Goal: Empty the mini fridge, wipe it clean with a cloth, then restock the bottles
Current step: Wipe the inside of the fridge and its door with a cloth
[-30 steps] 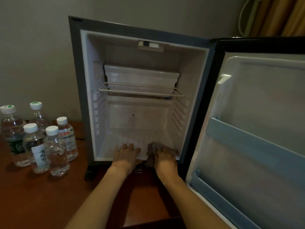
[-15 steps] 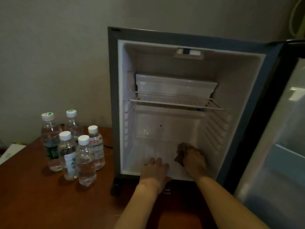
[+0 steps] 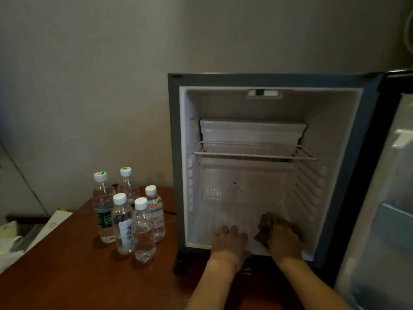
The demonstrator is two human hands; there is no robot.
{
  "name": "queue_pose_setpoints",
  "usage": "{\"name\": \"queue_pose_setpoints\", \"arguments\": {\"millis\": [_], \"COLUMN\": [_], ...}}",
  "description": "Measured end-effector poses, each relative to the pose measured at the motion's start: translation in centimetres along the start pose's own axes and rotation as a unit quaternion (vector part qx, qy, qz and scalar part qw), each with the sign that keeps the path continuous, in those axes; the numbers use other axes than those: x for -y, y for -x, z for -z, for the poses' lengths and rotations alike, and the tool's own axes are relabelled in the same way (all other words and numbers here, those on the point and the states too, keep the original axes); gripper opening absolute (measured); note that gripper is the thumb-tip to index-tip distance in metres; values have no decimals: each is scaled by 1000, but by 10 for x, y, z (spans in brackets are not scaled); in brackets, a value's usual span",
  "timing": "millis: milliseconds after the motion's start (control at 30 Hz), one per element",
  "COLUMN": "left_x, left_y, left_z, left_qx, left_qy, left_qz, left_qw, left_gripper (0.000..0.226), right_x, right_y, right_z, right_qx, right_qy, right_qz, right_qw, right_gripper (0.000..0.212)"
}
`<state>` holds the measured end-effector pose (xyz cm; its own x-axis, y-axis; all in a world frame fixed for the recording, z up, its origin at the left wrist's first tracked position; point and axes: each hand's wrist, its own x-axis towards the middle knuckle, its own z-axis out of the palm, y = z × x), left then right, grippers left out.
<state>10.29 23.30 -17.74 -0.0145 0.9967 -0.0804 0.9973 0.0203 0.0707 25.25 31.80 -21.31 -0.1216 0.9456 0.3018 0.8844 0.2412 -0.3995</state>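
Note:
The mini fridge [image 3: 176, 157] stands open on a wooden table, with no bottles inside. My left hand [image 3: 229, 243] rests flat on the front of the fridge floor, fingers straight. Just to its right, my right hand [image 3: 283, 239] presses a dark brown cloth [image 3: 264, 224] onto the floor near the right wall; whether its fingers curl round the cloth I cannot tell. Several clear water bottles [image 3: 143, 231] with white caps stand grouped on the table left of the fridge.
A wire shelf [image 3: 252, 153] and a white tray [image 3: 252, 130] sit in the fridge's upper half. The open door [image 3: 393, 198] swings out at right. The wooden table [image 3: 67, 276] has white bags and papers [image 3: 13, 240] past its left edge. A wall is behind.
The view has shifted left and back, so the fridge now sits right of centre. My right hand with the cloth moved right across the fridge floor, away from my left hand.

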Motion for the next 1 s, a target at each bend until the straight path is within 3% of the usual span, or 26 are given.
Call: {"name": "queue_pose_setpoints", "arguments": {"millis": [67,133,167,267,333,433,600,833,1000], "left_x": [0,1,1,1,1,1,1,6,6], "left_y": [2,1,0,-2,-2,-3,-5,-8,-11], "left_z": [0,0,-1,-2,-3,-5,-6,-12,-13], "left_qx": [1,1,0,-6,-10,-12,-11,-21,-24], "left_qy": [-1,-3,-3,-3,-4,-8,1,26,32], "left_qz": [0,-1,-1,-2,-1,1,-1,-8,-9], "left_qw": [1000,1000,1000,1000,1000,1000,1000,999,999], "left_gripper": [52,51,51,52,52,52,52,50,50], "right_x": [-3,-3,-1,-7,-12,4,8,6,14], "right_y": [12,26,35,58,61,47,19,-29,-45], "right_z": [0,3,7,5,2,11,8,-9,-2], "right_qx": [10,12,-5,-80,-106,-15,17,-36,-36], "right_qy": [31,47,58,75,84,68,86,40,54], "right_qz": [-13,-34,-40,37,35,-26,-55,4,-26], "right_qw": [999,998,998,993,990,997,995,999,998], "right_gripper": [50,38,30,33,36,32,28,25,35]}}
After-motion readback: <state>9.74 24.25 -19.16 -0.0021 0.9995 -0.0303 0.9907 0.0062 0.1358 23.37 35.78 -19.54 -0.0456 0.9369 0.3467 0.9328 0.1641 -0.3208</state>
